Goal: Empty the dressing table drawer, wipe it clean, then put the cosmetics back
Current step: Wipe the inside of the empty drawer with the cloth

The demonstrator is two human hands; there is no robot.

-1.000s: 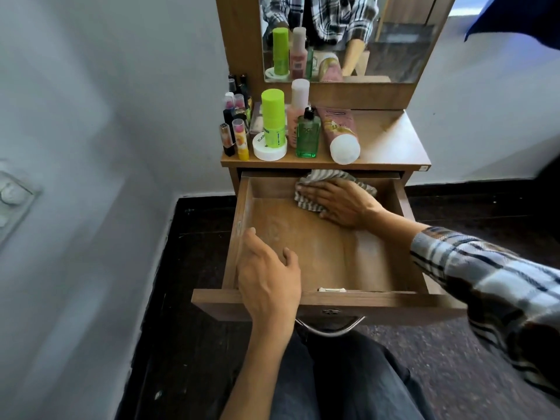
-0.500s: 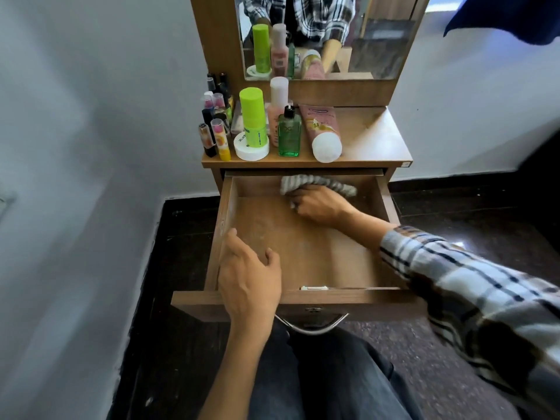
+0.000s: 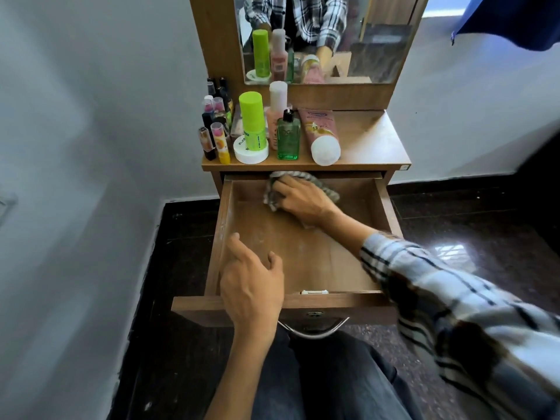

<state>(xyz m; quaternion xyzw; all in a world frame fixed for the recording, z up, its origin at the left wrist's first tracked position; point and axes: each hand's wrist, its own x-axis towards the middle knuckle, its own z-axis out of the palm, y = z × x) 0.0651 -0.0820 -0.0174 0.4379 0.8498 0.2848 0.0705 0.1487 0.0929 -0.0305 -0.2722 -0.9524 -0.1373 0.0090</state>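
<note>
Head view, wiping step in hand. The drawer [image 3: 303, 301] stands pulled fully out and holds no cosmetics; its wooden floor shows pale dusty smears, thickest toward the left and middle. The right hand [image 3: 303, 201] lies palm-down at the far end of the drawer, fingers spread and pressing a striped grey cloth [image 3: 321, 184] against the floor close under the back wall; whether any finger curls round the cloth cannot be told. The left hand [image 3: 253, 286] rests over the drawer's front rail near the left corner, fingers relaxed and apart, holding nothing and seemingly steadying the drawer. The cosmetics stand clustered on the left half of the bench [image 3: 372, 147]: a lime-green bottle [image 3: 253, 122] on a white jar [image 3: 251, 151], a green pump bottle [image 3: 288, 136], a pink tube [image 3: 322, 134] lying cap toward the viewer, and several small lipstick-like tubes [image 3: 215, 137] at the left edge. By judgement, emptying is done and cleaning is partway; the next move calls for drawing the cloth forward across the smeared near floor and along the side walls, the refill coming only after that.
</note>
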